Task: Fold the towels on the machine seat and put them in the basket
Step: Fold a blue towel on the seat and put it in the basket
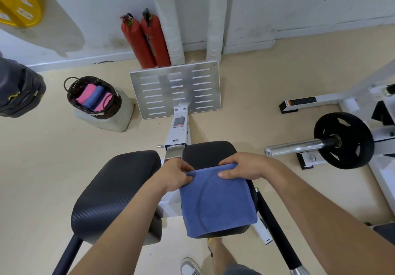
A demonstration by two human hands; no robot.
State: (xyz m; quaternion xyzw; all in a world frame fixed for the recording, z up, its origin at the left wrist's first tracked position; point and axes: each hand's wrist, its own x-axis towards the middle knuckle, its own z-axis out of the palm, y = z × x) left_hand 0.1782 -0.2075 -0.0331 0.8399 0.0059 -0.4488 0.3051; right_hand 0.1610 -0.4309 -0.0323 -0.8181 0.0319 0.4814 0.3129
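- Fingers [188, 169] of left hand [174, 173] and right hand [241, 165] pinching far edge of blue towel [218, 202].
- Lying flat on right seat pad [205, 150], mid-fold.
- Next, probably: another fold, then over to basket [94, 97] at far left, already holding rolled towels.

left hand [174, 173] pinching, right hand [241, 165] pinching
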